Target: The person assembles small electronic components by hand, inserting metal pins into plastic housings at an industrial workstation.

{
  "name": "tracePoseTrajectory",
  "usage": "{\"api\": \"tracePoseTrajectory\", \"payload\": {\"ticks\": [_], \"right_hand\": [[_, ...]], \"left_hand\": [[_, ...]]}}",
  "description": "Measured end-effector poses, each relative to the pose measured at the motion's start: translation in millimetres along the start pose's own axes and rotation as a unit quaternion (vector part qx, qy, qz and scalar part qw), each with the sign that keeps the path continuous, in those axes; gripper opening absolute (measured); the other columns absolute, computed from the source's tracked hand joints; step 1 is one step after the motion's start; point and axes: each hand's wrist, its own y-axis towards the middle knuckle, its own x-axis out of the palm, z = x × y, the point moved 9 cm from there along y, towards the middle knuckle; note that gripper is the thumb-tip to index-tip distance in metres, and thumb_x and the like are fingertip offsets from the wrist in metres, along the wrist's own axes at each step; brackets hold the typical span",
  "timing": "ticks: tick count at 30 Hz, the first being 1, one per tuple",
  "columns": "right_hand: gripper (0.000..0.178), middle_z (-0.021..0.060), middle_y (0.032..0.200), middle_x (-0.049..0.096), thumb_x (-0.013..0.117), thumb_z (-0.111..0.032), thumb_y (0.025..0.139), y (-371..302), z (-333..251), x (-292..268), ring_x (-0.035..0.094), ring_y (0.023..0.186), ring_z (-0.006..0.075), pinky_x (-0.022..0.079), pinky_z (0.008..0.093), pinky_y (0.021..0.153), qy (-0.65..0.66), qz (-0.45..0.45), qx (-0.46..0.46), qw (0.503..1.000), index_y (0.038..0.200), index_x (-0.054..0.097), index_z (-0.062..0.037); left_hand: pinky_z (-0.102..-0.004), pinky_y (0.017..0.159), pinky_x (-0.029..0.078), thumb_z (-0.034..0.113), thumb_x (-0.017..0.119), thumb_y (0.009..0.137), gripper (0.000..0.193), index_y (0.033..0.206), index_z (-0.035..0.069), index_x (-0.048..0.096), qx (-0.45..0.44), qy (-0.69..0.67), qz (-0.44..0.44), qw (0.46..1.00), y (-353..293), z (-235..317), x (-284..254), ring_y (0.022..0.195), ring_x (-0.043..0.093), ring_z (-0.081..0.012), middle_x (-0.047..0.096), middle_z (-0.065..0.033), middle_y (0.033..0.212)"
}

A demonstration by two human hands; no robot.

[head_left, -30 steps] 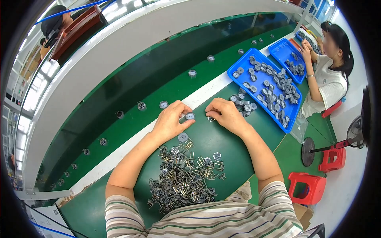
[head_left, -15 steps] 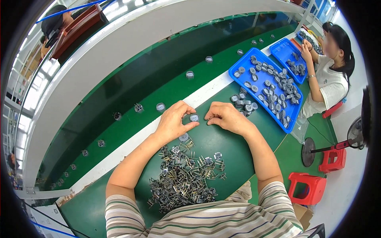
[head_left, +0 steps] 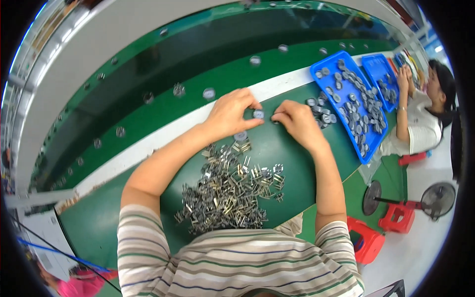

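At upper centre, the left hand (head_left: 230, 114) gripped a grey disc (head_left: 258, 114); right hand (head_left: 298, 120) pinched closed, content unclear; holding seemingly needed steadiness next.

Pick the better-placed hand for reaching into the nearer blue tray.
Probably the right hand: it's closer to the nearer blue tray, while the left hand is farther off and holds a grey round part. Whether the right hand grips anything is unclear.
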Motion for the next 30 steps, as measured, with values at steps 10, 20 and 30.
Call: {"api": "tracePoseTrajectory", "payload": {"ticks": [10, 20, 30], "right_hand": [[0.009, 0.0063, 0.086, 0.071, 0.084, -0.003, 0.083, -3, -17, 5, 0.066, 0.083, 0.0227, 0.052, 0.0349, 0.071, 0.042, 0.100, -0.071, 0.991, 0.088, 0.077, -0.0034], [0.014, 0.0053, 0.087, 0.067, 0.083, -0.006, 0.080, -2, -42, 13, 0.063, 0.087, 0.0276, 0.047, 0.0413, 0.077, -0.106, 0.091, -0.166, 0.976, 0.087, 0.072, -0.0058], [0.014, 0.0072, 0.087, 0.066, 0.081, 0.000, 0.079, -2, -37, 21, 0.063, 0.085, 0.0298, 0.050, 0.0422, 0.075, -0.050, 0.106, -0.174, 0.978, 0.086, 0.070, -0.0036]], "left_hand": [[-0.0442, 0.088, 0.054, 0.030, 0.090, 0.075, 0.033, 0.097, 0.009, 0.075, -0.060, -0.043, -0.023, 0.997, -10, -8, 14, 0.101, 0.066, -0.0303, 0.067, -0.0080, 0.100], [-0.0443, 0.087, 0.054, 0.029, 0.091, 0.075, 0.036, 0.098, 0.007, 0.074, -0.069, -0.029, -0.034, 0.997, -6, -6, 14, 0.101, 0.067, -0.0302, 0.068, -0.0080, 0.102], [-0.0434, 0.086, 0.055, 0.027, 0.091, 0.075, 0.032, 0.094, 0.006, 0.076, -0.075, -0.043, -0.046, 0.995, -6, -7, 12, 0.100, 0.068, -0.0292, 0.068, -0.0069, 0.100]]}}
